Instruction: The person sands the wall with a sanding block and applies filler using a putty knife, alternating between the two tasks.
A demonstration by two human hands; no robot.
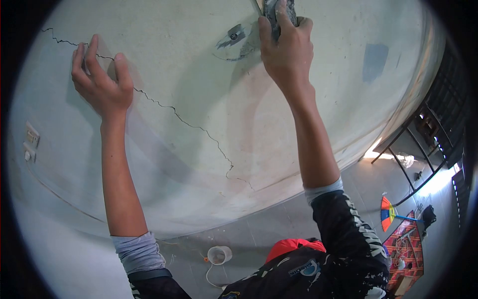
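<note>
My left hand (103,79) rests on the pale wall (164,65), fingers spread across a long jagged crack (194,126). From behind the hand, the crack runs down and to the right. Higher up on the right, my right hand (289,47) is closed around a dark grey, smeared tool (272,14) held at the wall. Its upper end is cut off by the frame, so I cannot tell its exact kind. Just left of that hand is a grey-smeared patch with a small dark hole (234,36).
A grey painted square (375,62) marks the wall at right; a socket with a plug (30,144) is at left. On the floor below stand a white bucket (219,255), a multicoloured broom (387,213), a red patterned mat (406,244) and a dark metal frame (416,159).
</note>
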